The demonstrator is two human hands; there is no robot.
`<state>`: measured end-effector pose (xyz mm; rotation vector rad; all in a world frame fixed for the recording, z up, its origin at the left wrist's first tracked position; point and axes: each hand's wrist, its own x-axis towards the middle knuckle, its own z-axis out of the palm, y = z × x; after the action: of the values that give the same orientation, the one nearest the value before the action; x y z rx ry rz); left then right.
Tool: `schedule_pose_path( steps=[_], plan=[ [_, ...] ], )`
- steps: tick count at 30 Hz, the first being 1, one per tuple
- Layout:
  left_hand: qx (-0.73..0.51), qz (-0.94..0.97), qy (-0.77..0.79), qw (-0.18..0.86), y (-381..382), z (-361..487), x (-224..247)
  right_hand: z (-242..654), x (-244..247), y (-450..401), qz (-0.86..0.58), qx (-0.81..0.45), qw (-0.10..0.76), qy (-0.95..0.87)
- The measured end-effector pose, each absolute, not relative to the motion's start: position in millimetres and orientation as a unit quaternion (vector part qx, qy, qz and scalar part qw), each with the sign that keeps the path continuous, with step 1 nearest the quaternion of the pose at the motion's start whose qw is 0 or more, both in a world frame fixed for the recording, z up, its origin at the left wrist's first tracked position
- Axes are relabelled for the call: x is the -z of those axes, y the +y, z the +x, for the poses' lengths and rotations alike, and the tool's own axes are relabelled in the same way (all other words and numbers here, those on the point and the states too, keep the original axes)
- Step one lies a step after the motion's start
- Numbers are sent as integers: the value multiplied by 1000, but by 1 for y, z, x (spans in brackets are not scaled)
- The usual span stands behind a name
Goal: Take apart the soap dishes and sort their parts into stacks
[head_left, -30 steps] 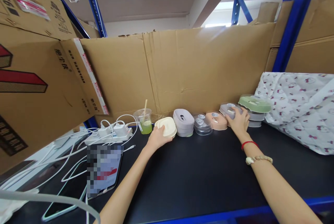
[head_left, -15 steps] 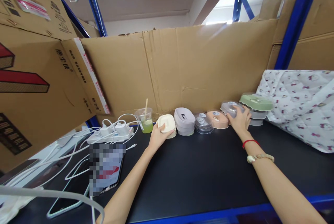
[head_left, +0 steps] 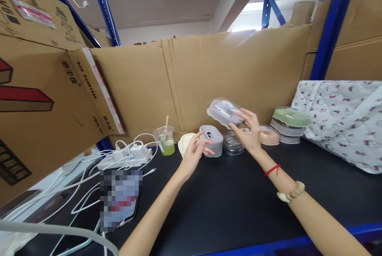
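Note:
My right hand grips a grey container with a clear cover by its right end, holding it tilted above the row on the table. With fingers apart, my left hand hovers in front of a cream container and partly hides it. Its fingertips overlap a lavender box with an oval slot on top; whether they touch it I cannot tell. Clear plastic lids lie stacked beside the lavender box. A peach container sits right of my right hand, and more peach shows behind that hand.
A green container tops a grey stack at the right, beside a quilted printed cloth. At the left stand a cup of green drink, a power strip with cables, and a phone. Cardboard walls the back.
My right hand has lifted the grey container and carried it left. My left hand has let go of the cream container and moved slightly right, its fingers now spread.

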<state>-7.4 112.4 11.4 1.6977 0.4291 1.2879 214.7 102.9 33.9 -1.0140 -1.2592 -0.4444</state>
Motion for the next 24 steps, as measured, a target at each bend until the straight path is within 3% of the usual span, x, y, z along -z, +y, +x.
schedule_pose_path(
  steps=[5, 11, 14, 16, 19, 21, 24],
  plan=[
    [-529, 529, 147, 647, 106, -5, -18, 144, -28, 86, -303, 27, 679, -668],
    [-550, 482, 161, 663, 99, -7, -19, 136, -17, 86, -311, -216, 574, -726],
    [-556, 460, 195, 664, 100, -7, -18, 144, -16, 95, -332, -275, 572, -698],
    [-558, 432, 204, 678, 102, -7, -19, 151, -17, 101, -369, -232, 617, -655],
    [-583, 385, 222, 680, 102, -8, -24, 166, -19, 105, -489, -29, 655, -575],
    [-593, 358, 231, 683, 103, -9, -27, 178, -21, 104, -598, 91, 589, -536],
    [-586, 348, 228, 695, 105, -10, -26, 190, -20, 100, -730, 139, 418, -523]
  ],
)
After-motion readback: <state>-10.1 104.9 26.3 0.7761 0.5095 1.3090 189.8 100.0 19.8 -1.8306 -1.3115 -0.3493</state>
